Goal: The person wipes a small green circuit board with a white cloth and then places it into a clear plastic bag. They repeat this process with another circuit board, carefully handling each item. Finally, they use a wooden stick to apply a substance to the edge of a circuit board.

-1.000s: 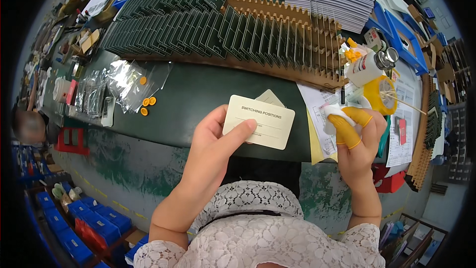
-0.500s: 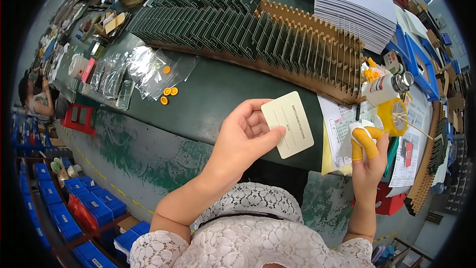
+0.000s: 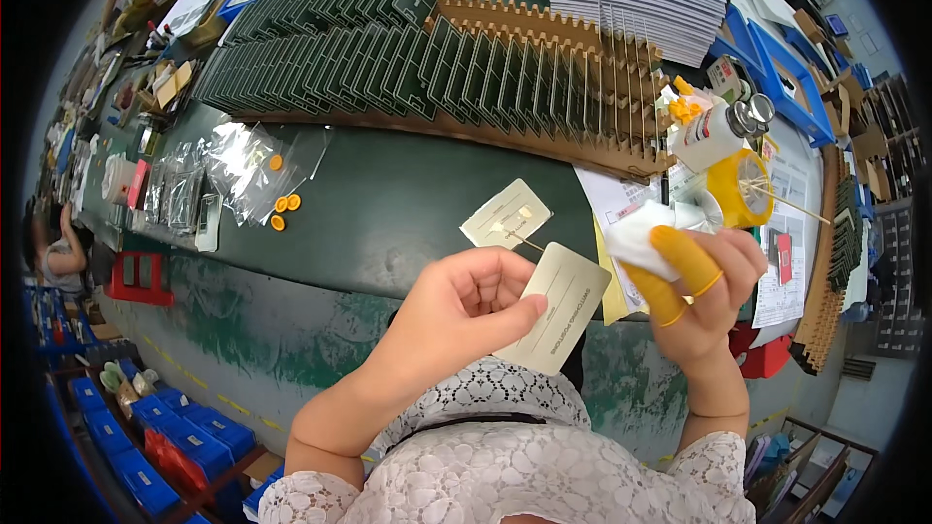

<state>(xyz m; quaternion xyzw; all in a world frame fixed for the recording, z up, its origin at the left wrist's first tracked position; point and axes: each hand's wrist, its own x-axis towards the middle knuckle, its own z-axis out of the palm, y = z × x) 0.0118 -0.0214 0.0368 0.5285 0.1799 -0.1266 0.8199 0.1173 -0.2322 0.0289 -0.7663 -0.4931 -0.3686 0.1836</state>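
Note:
My left hand [image 3: 461, 315] pinches a flat, pale cream card [image 3: 561, 315] with rounded corners and printed lines, its thumb on the printed face. The card is tilted, above the table's near edge. Yellow finger covers sit on fingers of my right hand [image 3: 697, 281], which grips a folded white cloth [image 3: 646, 238]. That cloth is beside the card's upper right, apart from it. Beyond my left hand a second pale card [image 3: 505, 214] lies on the green table [image 3: 388, 204], with a thin stick over its near side, partly hidden.
A long slotted rack [image 3: 466, 141] of dark circuit boards spans the far side. At right stand a white bottle [image 3: 714, 136], a yellow tape roll [image 3: 738, 189] and a stack of white sheets [image 3: 631, 0]. Orange caps [image 3: 282, 204] and clear bags [image 3: 243, 160] lie left.
The view has shifted right. My right hand has brought the cloth left, away from the bottle and tape area, towards the held card. The held card has turned and lowered, uncovering the second card.

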